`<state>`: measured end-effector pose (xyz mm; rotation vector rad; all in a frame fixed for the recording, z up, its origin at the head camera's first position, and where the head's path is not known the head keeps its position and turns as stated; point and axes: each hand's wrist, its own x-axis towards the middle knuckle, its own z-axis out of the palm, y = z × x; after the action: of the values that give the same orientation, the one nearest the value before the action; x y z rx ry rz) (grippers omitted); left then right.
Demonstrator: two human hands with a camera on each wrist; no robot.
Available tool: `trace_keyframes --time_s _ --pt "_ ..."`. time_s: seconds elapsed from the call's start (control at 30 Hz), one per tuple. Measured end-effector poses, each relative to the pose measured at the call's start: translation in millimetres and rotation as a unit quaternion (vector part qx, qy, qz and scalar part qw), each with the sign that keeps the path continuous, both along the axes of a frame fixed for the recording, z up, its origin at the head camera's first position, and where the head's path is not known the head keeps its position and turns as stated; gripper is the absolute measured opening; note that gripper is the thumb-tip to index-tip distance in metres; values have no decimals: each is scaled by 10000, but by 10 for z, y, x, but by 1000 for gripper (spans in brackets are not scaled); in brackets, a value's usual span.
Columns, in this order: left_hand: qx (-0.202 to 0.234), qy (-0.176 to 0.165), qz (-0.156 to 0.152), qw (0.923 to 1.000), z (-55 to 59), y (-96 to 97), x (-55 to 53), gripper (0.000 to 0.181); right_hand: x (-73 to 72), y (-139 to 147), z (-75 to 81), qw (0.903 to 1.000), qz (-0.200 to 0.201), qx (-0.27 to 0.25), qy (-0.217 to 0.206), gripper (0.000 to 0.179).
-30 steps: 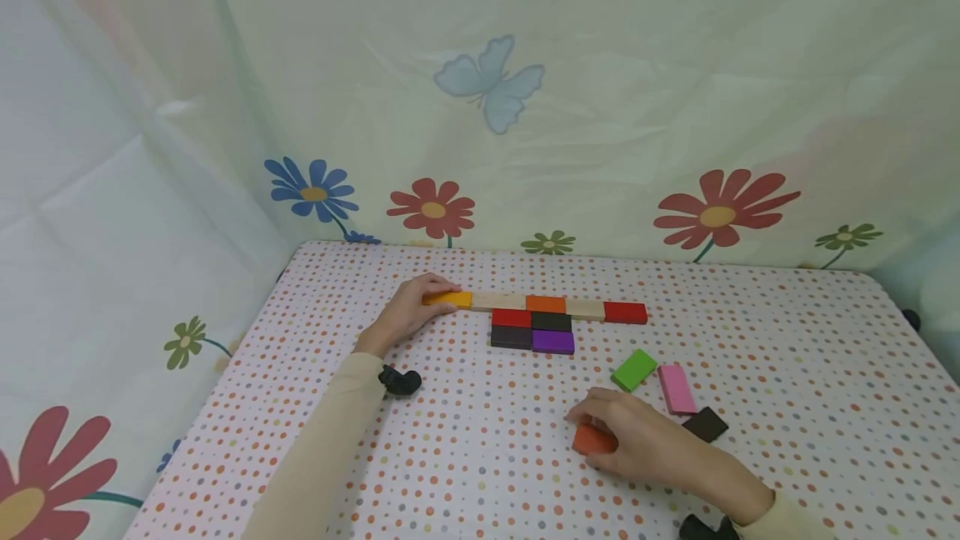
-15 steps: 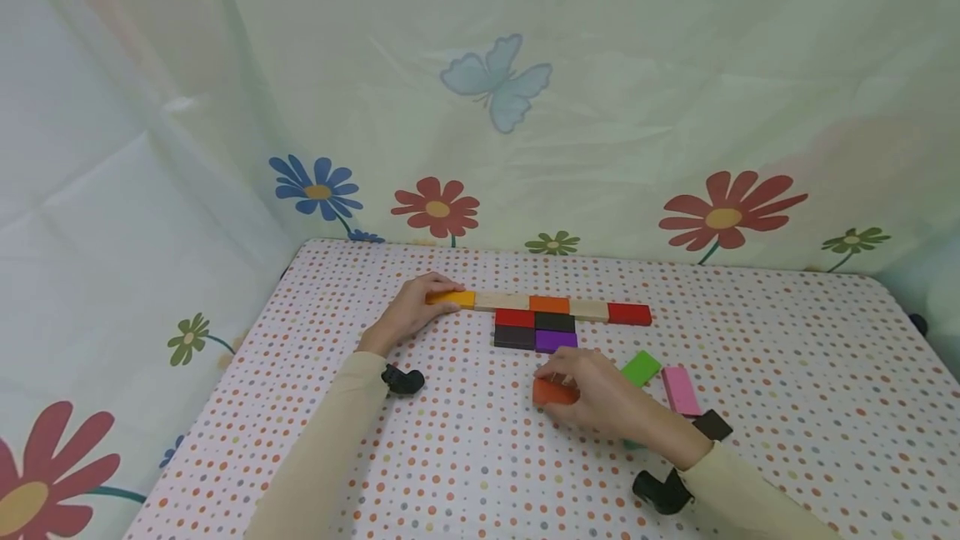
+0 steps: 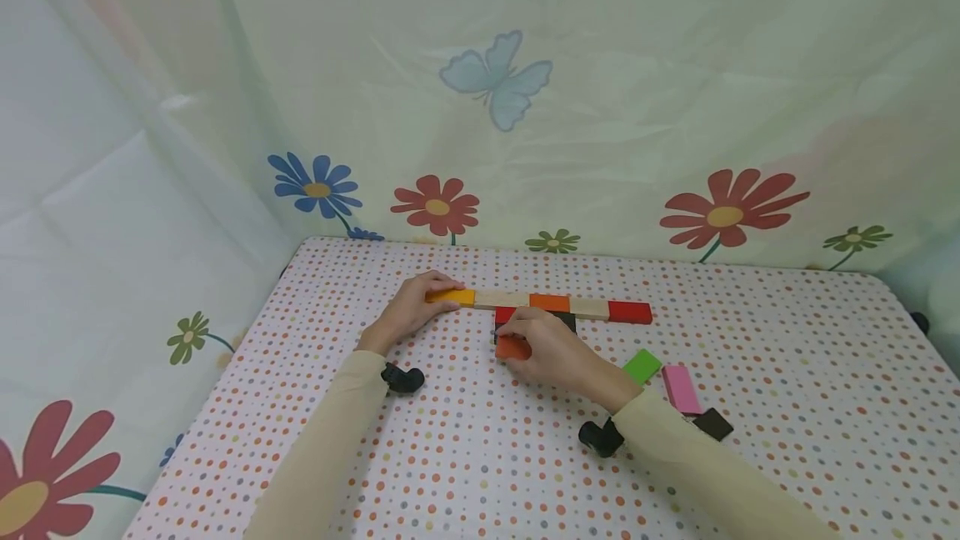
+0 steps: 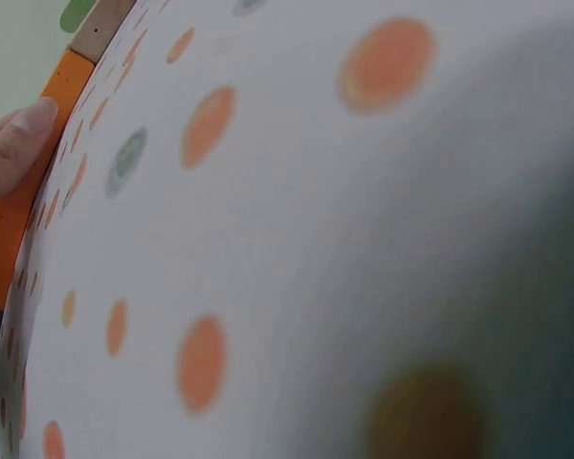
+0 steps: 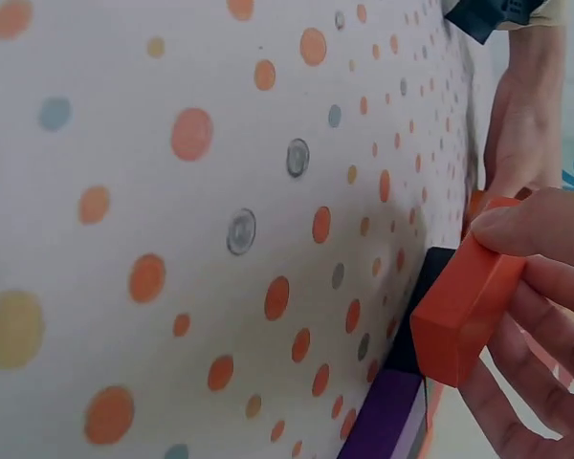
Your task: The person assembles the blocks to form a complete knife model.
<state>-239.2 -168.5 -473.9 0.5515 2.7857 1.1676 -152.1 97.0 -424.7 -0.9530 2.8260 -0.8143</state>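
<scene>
My left hand [image 3: 411, 307] grips the yellow-orange block [image 3: 459, 298] at the left end of a row, its thumb [image 4: 36, 117] on the block's near side. Continuing that row are a plain wooden block [image 3: 501, 300], an orange block [image 3: 550, 302], another plain one [image 3: 588, 308] and a red one [image 3: 630, 312]. Thumb and fingers of my right hand [image 3: 555, 352] pinch a red-orange block [image 5: 469, 306], tilted close over the nearer dark block [image 5: 402, 354] and beside the purple block [image 5: 383, 416]. Behind it, a red block [image 3: 505, 315] and a black block [image 3: 567, 322] partly show.
To the right lie loose blocks: a green one [image 3: 642, 367] partly behind my right wrist, a pink one [image 3: 681, 390] and a black one [image 3: 712, 424]. A dotted cloth [image 3: 450, 457] covers the table, and a flowered curtain [image 3: 600, 107] hangs at its back.
My right hand has carried the red-orange block leftward and away from me, from near the loose blocks to the front of the arrangement. My left hand stays on the yellow-orange block.
</scene>
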Motion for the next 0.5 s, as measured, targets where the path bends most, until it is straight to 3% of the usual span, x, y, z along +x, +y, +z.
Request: trace_keyframes --time_s 0.2,0.5 --pt "30 -21 9 10000 6 -9 9 36 -34 -90 -69 9996 17 286 -6 33" --pt "-6 -96 16 10000 19 -9 6 37 -36 -124 -131 9975 125 601 355 32"
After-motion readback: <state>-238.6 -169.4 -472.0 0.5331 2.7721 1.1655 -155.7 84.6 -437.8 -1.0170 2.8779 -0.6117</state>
